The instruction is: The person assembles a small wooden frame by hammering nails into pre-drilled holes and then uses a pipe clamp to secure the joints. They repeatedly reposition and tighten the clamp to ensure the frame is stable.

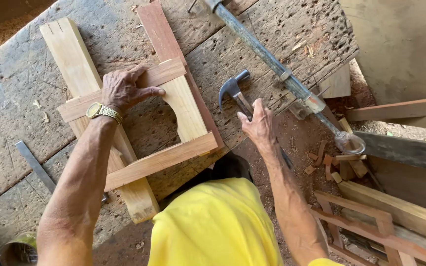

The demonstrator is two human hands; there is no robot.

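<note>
My left hand (124,88), with a gold watch on the wrist, presses flat on the upper crosspiece of a wooden frame (163,157) that lies on the worn workbench (16,98). The frame is made of pale and reddish boards with two crosspieces. My right hand (260,125) grips the handle of a claw hammer (232,88). The hammer's steel head hovers over the bench just to the right of the frame.
A long metal bar clamp (282,74) runs diagonally across the bench's right side. A flat metal strip (35,165) lies at the left. Wood offcuts (331,162) and another wooden frame (371,226) sit on the dirt floor at right. Boards lean nearby.
</note>
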